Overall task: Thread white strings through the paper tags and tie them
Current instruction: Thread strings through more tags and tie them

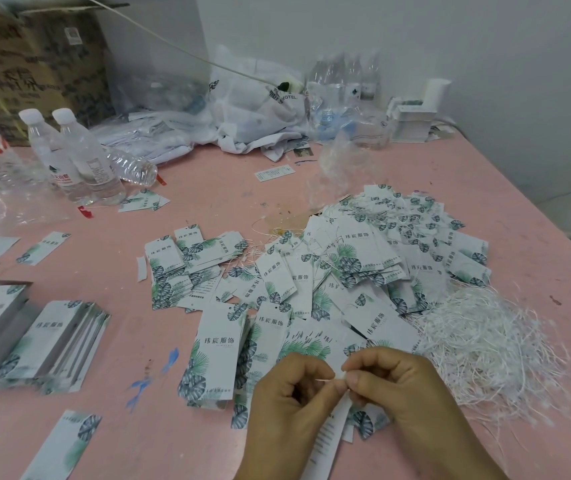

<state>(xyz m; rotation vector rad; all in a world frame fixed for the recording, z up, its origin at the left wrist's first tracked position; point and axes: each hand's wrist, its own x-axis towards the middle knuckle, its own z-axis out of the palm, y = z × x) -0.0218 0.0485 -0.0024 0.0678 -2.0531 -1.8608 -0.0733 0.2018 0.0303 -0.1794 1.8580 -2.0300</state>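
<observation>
My left hand [291, 407] and my right hand [402, 393] meet low in the middle, fingers curled. Between their fingertips runs a short piece of white string [327, 378], pinched from both sides. A narrow paper tag [329, 441] hangs below the fingers, printed side toward me, held at its top. Beyond the hands spreads a big loose heap of leaf-printed tags [329, 271], many with strings. A tangle of loose white strings [485, 344] lies to the right of my right hand.
Neat stacks of tags [45, 341] stand at the left on the pink table [208, 188]. Water bottles [79, 157] stand at the back left, with a cardboard box [31, 67], plastic bags [253, 109] and a white card stack [412, 123] along the wall.
</observation>
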